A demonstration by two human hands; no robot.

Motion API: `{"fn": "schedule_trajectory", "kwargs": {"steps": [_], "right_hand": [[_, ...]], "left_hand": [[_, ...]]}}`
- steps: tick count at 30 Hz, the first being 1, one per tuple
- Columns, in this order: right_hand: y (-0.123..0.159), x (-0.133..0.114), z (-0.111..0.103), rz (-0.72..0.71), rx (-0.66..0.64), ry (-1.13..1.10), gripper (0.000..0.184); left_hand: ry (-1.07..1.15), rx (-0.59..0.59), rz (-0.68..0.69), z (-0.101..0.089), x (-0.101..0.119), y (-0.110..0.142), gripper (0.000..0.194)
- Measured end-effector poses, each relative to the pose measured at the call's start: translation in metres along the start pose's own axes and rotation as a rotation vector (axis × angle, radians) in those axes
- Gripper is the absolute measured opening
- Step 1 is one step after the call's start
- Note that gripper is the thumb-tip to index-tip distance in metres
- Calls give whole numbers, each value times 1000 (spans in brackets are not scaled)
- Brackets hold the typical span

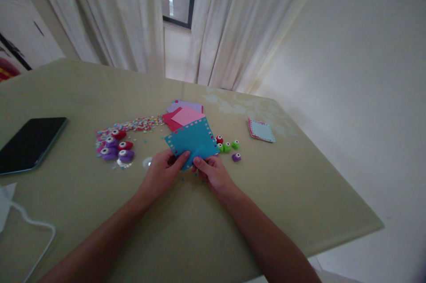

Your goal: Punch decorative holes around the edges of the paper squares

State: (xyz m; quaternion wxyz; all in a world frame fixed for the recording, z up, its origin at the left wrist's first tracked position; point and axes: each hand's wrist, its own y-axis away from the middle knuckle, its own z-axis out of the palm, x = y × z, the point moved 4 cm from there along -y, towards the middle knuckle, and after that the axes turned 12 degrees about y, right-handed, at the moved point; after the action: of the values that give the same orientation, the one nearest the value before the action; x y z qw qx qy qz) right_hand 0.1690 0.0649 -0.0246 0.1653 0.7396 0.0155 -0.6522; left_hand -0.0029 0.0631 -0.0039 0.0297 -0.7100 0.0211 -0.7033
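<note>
Both hands hold a blue card [191, 143] tilted above the table, with small coloured dots along its edges. My left hand [163, 168] grips its lower left side, the thumb lying on the front face. At the bottom corner my right hand [213, 172] pinches it between thumb and fingers. Just behind the card lie a pink card [188, 115], a red card [169, 121] and a lilac card [195, 106], partly covered. Close to its right corner sit small green eyeball figures [227, 147], a red one [219, 139] and a purple one [236, 157].
Scattered confetti dots [141, 124] spread to the left, beside several purple and red eyeball figures [125, 155]. A black tablet [29, 144] lies at the left, with a white cable [36, 221] nearer. Dotted cards [262, 130] are stacked at the right. Curtains hang behind the table [282, 203].
</note>
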Motion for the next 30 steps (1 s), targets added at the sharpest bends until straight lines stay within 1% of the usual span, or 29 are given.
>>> {"fn": "schedule_trajectory", "kwargs": {"steps": [3,6,9,11,13,17,21,27,30], "right_hand": [[1,-1,0,2,-3,-2,66],[2,-2,0,-2,15,1,66],[3,-4,1,3,16,7,65],[3,-5,2,0,17,-5,63],[3,-6,3,-6,27,-19,64],[2,-6,3,2,14,0,62],[3,-8,2,-3,31,21,61],[5,-11,3,-48,46,-8,57],[6,-10,4,-46,36,-32,55]], "left_hand": [[13,-1,-11,0,2,1,42],[96,-39,-39,3,6,1,45],[206,-147,-88,10,11,3,47],[238,-218,-129,15,11,5,45],[242,-247,-164,17,10,6,44],[237,-250,-188,18,4,8,39],[248,-244,-210,18,1,9,40],[263,-218,-183,18,3,12,39],[249,-208,-187,17,2,13,41]]}}
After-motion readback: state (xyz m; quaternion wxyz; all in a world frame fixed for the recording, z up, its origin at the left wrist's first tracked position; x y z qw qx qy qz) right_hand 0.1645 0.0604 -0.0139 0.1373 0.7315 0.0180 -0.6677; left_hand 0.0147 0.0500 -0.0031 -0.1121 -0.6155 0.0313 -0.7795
